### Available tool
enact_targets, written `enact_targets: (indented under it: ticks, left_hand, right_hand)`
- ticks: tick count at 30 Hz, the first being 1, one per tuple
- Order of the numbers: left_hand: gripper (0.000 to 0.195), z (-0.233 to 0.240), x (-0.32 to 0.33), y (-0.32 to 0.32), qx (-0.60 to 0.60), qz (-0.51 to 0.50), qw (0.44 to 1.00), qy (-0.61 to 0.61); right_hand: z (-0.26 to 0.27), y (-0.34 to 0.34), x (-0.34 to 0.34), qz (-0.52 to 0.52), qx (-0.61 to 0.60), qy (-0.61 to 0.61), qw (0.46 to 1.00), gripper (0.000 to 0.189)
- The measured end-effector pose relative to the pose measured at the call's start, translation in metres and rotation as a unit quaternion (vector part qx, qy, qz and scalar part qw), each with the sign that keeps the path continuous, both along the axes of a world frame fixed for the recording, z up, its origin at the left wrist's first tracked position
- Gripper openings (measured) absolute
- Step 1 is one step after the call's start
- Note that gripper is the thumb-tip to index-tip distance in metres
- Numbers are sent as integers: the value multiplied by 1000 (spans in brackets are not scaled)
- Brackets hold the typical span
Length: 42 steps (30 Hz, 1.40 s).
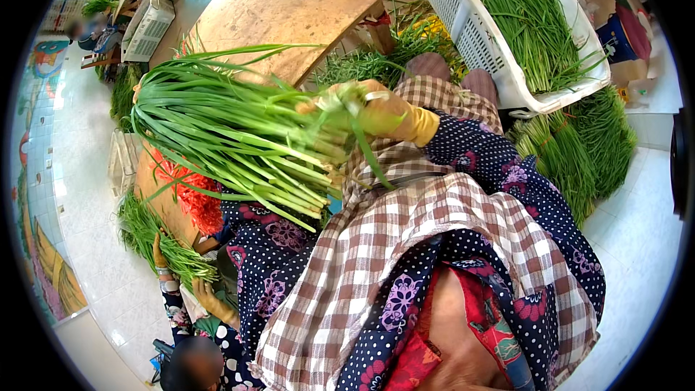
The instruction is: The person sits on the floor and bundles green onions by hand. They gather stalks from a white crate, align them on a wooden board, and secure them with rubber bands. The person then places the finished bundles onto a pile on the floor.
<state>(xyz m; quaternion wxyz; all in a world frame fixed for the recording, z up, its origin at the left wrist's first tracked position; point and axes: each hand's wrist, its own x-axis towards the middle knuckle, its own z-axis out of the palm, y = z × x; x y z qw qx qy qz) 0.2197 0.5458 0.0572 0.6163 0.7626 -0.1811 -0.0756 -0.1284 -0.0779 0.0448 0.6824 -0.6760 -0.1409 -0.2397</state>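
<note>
A large bundle of flat-leaved greens, seemingly garlic chives (233, 119), lies across the space before my lap, with pale cut stems towards me. Beside its upper right edge, my right hand (380, 111), in a yellow glove, is blurred by motion. A few loose leaves (374, 157) are pinched in its fingers and hang down. My left sleeve (271, 250) runs up under the bundle, which covers the left hand; whether it grips the bundle is hidden. A brown-and-white checked apron (326, 282) covers my lap.
A wooden table (282, 5) stands ahead, with red ties (198, 201) at left. To the right, a white plastic crate (564, 98) holds greens above tied bundles (575, 152). Scraps (358, 68) lie under the table. At lower left, another person's gloved hand (212, 298) touches greens (179, 250).
</note>
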Motion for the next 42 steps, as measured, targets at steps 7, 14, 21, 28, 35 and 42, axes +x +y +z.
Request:
enact_targets:
  ticks: [7,14,21,28,35,42]
  left_hand:
    - [28,-7,0,16,8,-5,1000,-7]
    - [29,-5,9,19,11,-8,1000,-4]
    - [30,-11,15,21,15,-15,1000,-4]
    - [31,-16,28,33,13,-29,999,-4]
    - [33,-29,38,56,-2,-40,999,-20]
    - [34,-49,50,80,-6,-65,997,-39]
  right_hand:
    - [-15,-31,-57,122,249,-25,960,49]
    - [33,-5,-13,142,343,-101,923,37]
    - [-36,-37,-75,130,378,46,916,28]
    - [3,25,-22,114,-4,391,913,59]
    - [13,8,-63,-51,-377,44,924,35]
    - [74,47,-56,-287,-597,-5,749,56]
